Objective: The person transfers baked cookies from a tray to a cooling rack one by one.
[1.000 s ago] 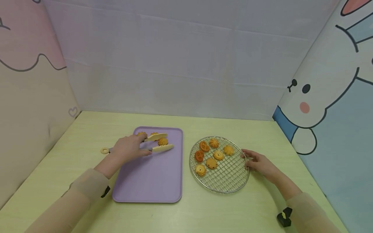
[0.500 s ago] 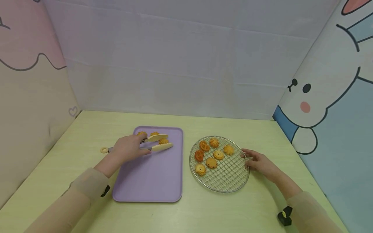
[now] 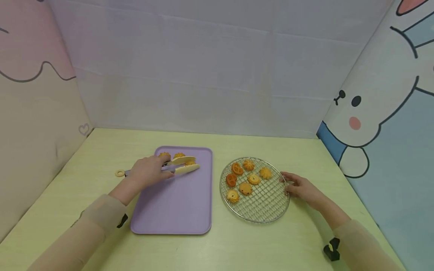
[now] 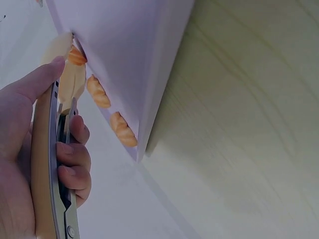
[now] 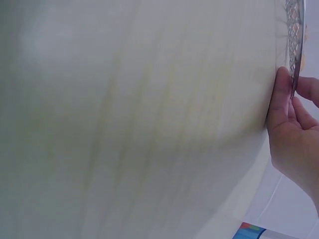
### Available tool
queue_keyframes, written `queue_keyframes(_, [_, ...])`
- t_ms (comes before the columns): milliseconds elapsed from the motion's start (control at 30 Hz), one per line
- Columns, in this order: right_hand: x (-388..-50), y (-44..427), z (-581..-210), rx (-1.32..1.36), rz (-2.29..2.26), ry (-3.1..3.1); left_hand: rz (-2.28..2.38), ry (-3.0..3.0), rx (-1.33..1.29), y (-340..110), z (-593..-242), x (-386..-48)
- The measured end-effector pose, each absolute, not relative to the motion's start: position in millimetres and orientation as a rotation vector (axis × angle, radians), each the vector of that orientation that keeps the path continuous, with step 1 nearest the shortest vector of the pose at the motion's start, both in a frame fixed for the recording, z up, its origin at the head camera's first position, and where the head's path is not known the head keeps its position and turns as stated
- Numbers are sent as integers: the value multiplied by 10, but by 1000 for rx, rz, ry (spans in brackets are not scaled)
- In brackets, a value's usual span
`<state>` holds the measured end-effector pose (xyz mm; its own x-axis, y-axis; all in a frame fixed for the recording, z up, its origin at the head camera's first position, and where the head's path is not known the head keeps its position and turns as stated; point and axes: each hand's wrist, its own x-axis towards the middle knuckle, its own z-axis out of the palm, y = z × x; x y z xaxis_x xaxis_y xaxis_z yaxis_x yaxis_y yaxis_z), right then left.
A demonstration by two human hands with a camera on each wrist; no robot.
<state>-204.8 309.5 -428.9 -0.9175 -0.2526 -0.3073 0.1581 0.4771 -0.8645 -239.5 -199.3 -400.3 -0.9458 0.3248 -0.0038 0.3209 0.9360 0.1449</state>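
Observation:
My left hand [image 3: 147, 172] grips cream-tipped tongs [image 3: 185, 169] over the far end of the purple tray [image 3: 173, 214]. In the left wrist view the fingers of my left hand [image 4: 50, 134] curl round the handles, and a cookie [image 4: 77, 56] lies between the tong tips. Two more cookies [image 4: 122, 129] lie along the tray's edge. On the right, my right hand [image 3: 305, 191] pinches the rim of a round wire rack [image 3: 268, 205] that holds several cookies [image 3: 245, 189]. The right wrist view shows my right hand [image 5: 296, 129] with thumb and fingers on either side of the rim.
The tray and the rack stand side by side on a pale yellow-green table [image 3: 251, 248], with a narrow gap between them. A white wall covering [image 3: 203, 75] rises behind, and printed side panels [image 3: 400, 158] flank the table.
The lower tong arm has moved slightly towards the upper one, covering more of the cookie between them. My right hand and the rack hold their place.

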Motion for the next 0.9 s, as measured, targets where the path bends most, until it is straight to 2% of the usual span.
queue_keyframes(900, [-2022, 3098, -4237, -66, -1423, 2317, 198, 3057, 528, -2005, -3932, -2376])
